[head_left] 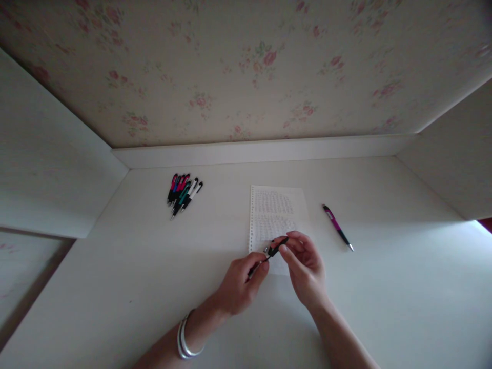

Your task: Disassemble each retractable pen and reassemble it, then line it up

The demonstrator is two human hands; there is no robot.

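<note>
Both my hands hold one black pen (273, 249) just above the near edge of a written sheet of paper (277, 212). My left hand (240, 284), with bangles on the wrist, pinches the pen's lower end. My right hand (303, 264) grips its upper end with closed fingers. The pen slants up to the right between the two hands. A small silver part shows at its middle.
A pile of several pens (182, 193) in pink, green, blue and black lies at the back left of the white desk (115, 287). A single pink pen (337, 226) lies right of the paper. White side panels and flowered wallpaper enclose the desk.
</note>
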